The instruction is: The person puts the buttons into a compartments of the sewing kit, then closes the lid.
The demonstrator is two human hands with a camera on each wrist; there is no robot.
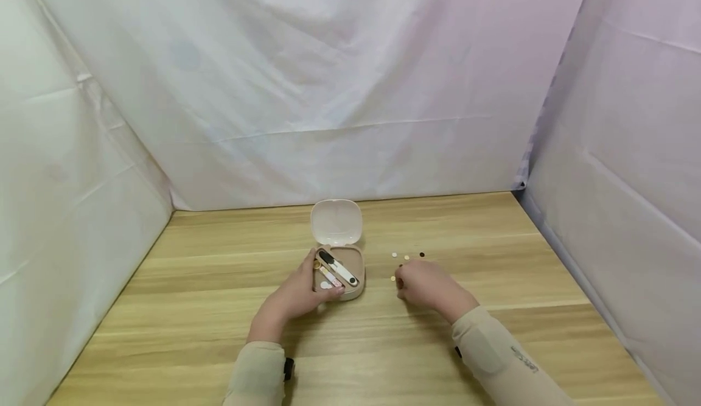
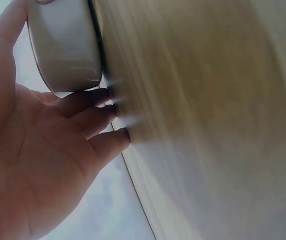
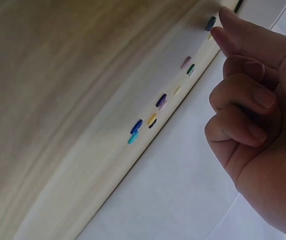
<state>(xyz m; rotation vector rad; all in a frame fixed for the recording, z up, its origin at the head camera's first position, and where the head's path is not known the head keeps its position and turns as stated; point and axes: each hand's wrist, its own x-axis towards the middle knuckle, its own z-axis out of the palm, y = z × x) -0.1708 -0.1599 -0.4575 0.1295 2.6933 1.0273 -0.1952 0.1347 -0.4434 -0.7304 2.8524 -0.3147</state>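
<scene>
Head view, from my end: a small beige case [image 1: 355, 259] sits on the wood-grain surface [image 1: 191, 308], its pale lid [image 1: 336, 222] raised at the far side. Left hand [image 1: 298, 290] grips the case from the left, thumb along the near edge, fingers round the side. Inside I see black-and-white snips [image 1: 343, 273] lying diagonally, a colored strip [image 1: 330, 276] alongside, a gold ring-shaped piece [image 1: 317, 265] and white discs [image 1: 325, 285]. To the right, well apart from the case, the right hand [image 1: 429, 287] is down low by scattered buttons: a white button [image 1: 394, 254], a black button [image 1: 421, 254], some yellowish ones, others probably covered by the hand. Cloth [image 1: 328, 89] hangs behind.

Left wrist view: I get the case's side wall up close, thumb at one side, the other fingers bent in against its end, tips on the surface. Clamped on the case.

Right wrist view: thumb and index tips slightly apart at a dark button [image 3: 210, 23]; can't tell if they pinch it. Other three fingers curl toward the palm. More buttons trail off in a line on the surface: purple, green, yellow, blue, teal.
</scene>
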